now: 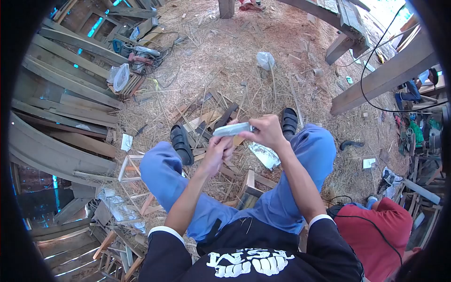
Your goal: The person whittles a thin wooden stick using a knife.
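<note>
A flat, pale grey bar (233, 129) with a rounded end is held in front of my knees. My right hand (267, 131) is closed around its right end, where a small dark part shows by the fingers. My left hand (219, 152) is closed just under the bar and touches its lower side. A fingertip shows behind the bar's upper edge. Whether the left fingers also hold something else is hidden. Below the hands lie scattered wood offcuts (205, 120) and a shiny silvery sheet (264, 156) between my feet.
Straw and shavings cover the ground. Long planks (75, 70) are stacked at the left, near power tools (142, 58) and a plastic bag (121, 77). A wooden beam (383, 84) and a black cable (364, 80) cross the right. A person in red (371, 235) sits close at my right.
</note>
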`<state>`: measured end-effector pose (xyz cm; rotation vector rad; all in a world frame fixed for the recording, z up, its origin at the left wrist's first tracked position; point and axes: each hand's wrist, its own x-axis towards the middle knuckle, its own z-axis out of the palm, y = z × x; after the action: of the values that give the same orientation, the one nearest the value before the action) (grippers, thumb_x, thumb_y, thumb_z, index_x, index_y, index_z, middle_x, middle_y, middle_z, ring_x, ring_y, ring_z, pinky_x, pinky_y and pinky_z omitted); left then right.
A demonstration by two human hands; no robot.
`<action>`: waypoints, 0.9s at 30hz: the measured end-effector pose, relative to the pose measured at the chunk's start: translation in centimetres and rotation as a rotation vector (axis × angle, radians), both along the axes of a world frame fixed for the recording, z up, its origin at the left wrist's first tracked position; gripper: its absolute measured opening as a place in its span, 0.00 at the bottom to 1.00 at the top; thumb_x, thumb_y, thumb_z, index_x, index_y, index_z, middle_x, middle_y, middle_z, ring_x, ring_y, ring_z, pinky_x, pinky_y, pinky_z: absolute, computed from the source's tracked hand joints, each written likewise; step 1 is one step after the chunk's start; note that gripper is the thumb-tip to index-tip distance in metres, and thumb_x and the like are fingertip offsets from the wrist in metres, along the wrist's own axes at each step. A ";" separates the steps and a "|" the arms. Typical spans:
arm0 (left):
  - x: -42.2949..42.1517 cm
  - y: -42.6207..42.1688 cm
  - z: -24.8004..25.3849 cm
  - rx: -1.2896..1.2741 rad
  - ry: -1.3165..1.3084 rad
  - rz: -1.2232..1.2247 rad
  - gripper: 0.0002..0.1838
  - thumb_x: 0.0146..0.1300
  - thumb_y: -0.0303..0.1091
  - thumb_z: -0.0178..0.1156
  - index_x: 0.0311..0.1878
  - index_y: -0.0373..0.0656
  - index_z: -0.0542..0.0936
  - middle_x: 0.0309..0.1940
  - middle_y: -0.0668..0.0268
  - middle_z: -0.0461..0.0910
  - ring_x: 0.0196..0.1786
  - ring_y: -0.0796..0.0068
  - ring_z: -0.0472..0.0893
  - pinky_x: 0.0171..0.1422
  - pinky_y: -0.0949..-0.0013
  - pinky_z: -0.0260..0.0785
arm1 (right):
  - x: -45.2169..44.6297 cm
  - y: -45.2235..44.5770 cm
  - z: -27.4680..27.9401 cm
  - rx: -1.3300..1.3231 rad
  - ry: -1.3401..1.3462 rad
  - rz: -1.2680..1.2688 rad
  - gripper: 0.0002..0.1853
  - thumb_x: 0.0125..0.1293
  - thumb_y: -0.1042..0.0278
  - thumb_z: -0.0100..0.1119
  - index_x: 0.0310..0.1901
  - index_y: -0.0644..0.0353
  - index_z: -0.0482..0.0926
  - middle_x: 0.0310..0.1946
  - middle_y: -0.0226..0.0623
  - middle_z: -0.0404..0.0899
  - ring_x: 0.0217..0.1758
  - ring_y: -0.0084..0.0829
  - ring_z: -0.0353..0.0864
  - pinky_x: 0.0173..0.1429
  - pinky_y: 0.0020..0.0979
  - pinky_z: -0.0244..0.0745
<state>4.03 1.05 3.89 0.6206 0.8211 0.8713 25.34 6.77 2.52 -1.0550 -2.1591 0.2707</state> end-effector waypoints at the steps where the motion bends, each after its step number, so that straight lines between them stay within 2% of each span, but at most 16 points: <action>1: 0.0 0.3 0.2 -0.006 -0.039 0.007 0.07 0.79 0.37 0.51 0.41 0.51 0.72 0.23 0.80 0.54 0.20 0.89 0.55 0.22 0.78 0.44 | 0.3 0.1 -0.1 -0.023 0.019 -0.036 0.28 0.56 0.37 0.74 0.18 0.55 0.77 0.11 0.37 0.73 0.15 0.39 0.76 0.23 0.38 0.70; 2: 0.2 0.3 0.7 -0.014 -0.033 0.017 0.07 0.79 0.38 0.51 0.41 0.52 0.71 0.23 0.80 0.53 0.20 0.89 0.55 0.22 0.78 0.43 | 0.5 0.4 -0.4 -0.044 0.039 -0.070 0.29 0.56 0.37 0.74 0.18 0.55 0.77 0.11 0.37 0.73 0.15 0.40 0.76 0.23 0.38 0.70; 3: 0.0 0.4 0.3 -0.011 -0.049 0.012 0.03 0.79 0.38 0.51 0.48 0.52 0.72 0.24 0.80 0.53 0.21 0.89 0.54 0.23 0.78 0.43 | 0.6 0.6 -0.2 -0.062 0.057 -0.103 0.29 0.56 0.37 0.74 0.18 0.55 0.77 0.11 0.37 0.72 0.15 0.40 0.76 0.23 0.38 0.70; 5: -0.3 0.1 -0.8 -0.012 -0.081 0.002 0.13 0.79 0.36 0.51 0.62 0.52 0.76 0.24 0.81 0.54 0.22 0.89 0.54 0.24 0.78 0.42 | 0.2 -0.2 -0.2 -0.064 0.039 -0.047 0.29 0.56 0.36 0.74 0.18 0.54 0.76 0.11 0.36 0.72 0.15 0.39 0.76 0.23 0.38 0.69; 8: 0.2 -0.5 0.1 0.004 0.036 -0.053 0.23 0.79 0.36 0.51 0.74 0.52 0.69 0.24 0.81 0.55 0.22 0.90 0.53 0.24 0.79 0.42 | -0.5 -0.9 -0.4 0.029 -0.025 0.094 0.28 0.55 0.35 0.73 0.19 0.53 0.77 0.11 0.35 0.73 0.16 0.38 0.77 0.23 0.37 0.69; 11: 0.4 -0.1 1.3 -0.036 -0.033 -0.032 0.29 0.79 0.36 0.51 0.81 0.52 0.61 0.23 0.82 0.54 0.21 0.90 0.53 0.24 0.80 0.43 | 0.5 0.0 -0.3 0.012 -0.045 -0.005 0.28 0.54 0.35 0.74 0.19 0.53 0.77 0.11 0.36 0.73 0.16 0.38 0.78 0.23 0.37 0.70; 15: 0.6 0.4 0.8 -0.023 -0.075 -0.021 0.28 0.79 0.37 0.50 0.80 0.54 0.62 0.23 0.82 0.53 0.21 0.90 0.53 0.23 0.79 0.43 | 0.1 -0.2 -0.2 -0.022 0.005 -0.063 0.29 0.53 0.35 0.74 0.19 0.54 0.76 0.11 0.38 0.73 0.17 0.39 0.79 0.24 0.37 0.70; 19: 0.4 -0.2 0.0 -0.011 -0.016 -0.121 0.30 0.80 0.35 0.47 0.82 0.56 0.58 0.24 0.80 0.53 0.21 0.89 0.55 0.24 0.79 0.48 | -0.9 -0.8 -0.2 -0.030 -0.013 0.108 0.28 0.55 0.40 0.74 0.19 0.57 0.75 0.12 0.39 0.71 0.16 0.41 0.76 0.23 0.40 0.68; 20: 0.7 -0.3 0.1 -0.051 -0.015 -0.064 0.24 0.80 0.34 0.47 0.77 0.55 0.66 0.24 0.80 0.53 0.21 0.88 0.55 0.24 0.79 0.48 | -0.6 -0.6 -0.2 -0.021 -0.045 0.091 0.28 0.56 0.41 0.74 0.19 0.57 0.75 0.12 0.39 0.71 0.16 0.41 0.77 0.23 0.39 0.68; 23: 0.3 0.4 -1.3 0.000 -0.077 -0.068 0.12 0.81 0.36 0.47 0.61 0.51 0.74 0.23 0.80 0.54 0.21 0.88 0.55 0.24 0.78 0.48 | 0.0 0.3 0.4 -0.071 0.071 -0.059 0.28 0.54 0.38 0.75 0.18 0.56 0.77 0.11 0.38 0.73 0.16 0.40 0.78 0.24 0.38 0.70; 24: 0.8 0.4 0.3 0.004 -0.072 -0.043 0.06 0.81 0.38 0.48 0.47 0.50 0.72 0.23 0.79 0.54 0.21 0.88 0.55 0.23 0.77 0.47 | 0.3 0.4 0.3 -0.105 0.055 -0.093 0.26 0.55 0.40 0.75 0.20 0.56 0.79 0.12 0.39 0.74 0.16 0.40 0.78 0.23 0.37 0.70; 27: 0.5 0.0 -1.1 -0.017 -0.095 -0.066 0.08 0.80 0.37 0.50 0.55 0.49 0.75 0.25 0.79 0.56 0.22 0.88 0.55 0.24 0.77 0.45 | -0.4 -0.3 0.0 -0.046 0.066 -0.055 0.26 0.56 0.40 0.75 0.20 0.56 0.79 0.12 0.39 0.74 0.16 0.41 0.78 0.24 0.38 0.70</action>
<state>4.56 1.01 2.79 0.5835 0.7178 0.8270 24.97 6.47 2.54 -1.1146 -2.0708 0.3259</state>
